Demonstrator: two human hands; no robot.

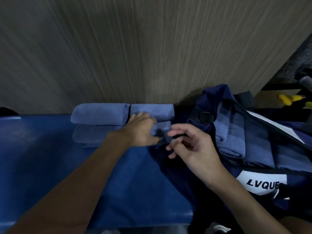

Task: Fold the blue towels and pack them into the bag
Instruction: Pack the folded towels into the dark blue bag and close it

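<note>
The left hand (141, 130) grips a folded blue towel (163, 130) on the glossy blue bench (50, 157), just beside the navy fabric bag (211, 98). The bag's white label (261, 184) reads "LVQUE". The right hand (194, 147), fingers half-curled, meets the towel; whether it grasps, I cannot tell.

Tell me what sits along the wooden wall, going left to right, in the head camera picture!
First a folded blue towel → second folded blue towel → navy bag → yellow object.
</note>
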